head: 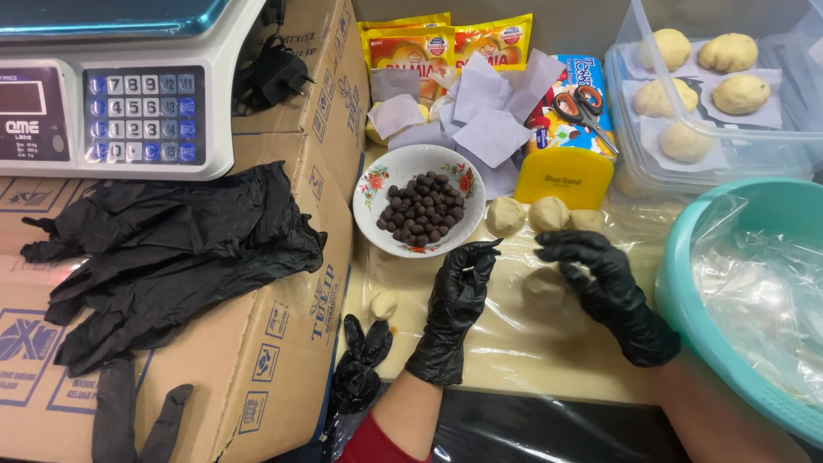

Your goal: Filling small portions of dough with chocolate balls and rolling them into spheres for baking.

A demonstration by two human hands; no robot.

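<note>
At left of frame we note a heap of spare black gloves [163, 257] on a cardboard box [257, 360]; at centre, our gloved left hand [454, 300] pinches its fingertips together below the bowl of dark filling balls [422, 210], though what it holds we cannot tell. Right of centre, our right hand [600, 283] curls loosely open over a dough ball [545, 287] on the plastic sheet, which we judge soft, light and easily dented, best cupped from beneath.

glossy black rubbery gloves [163, 249] lie on a matt cardboard box [257, 360]; the ceramic bowl [373, 184] looks glazed, smooth.
</note>
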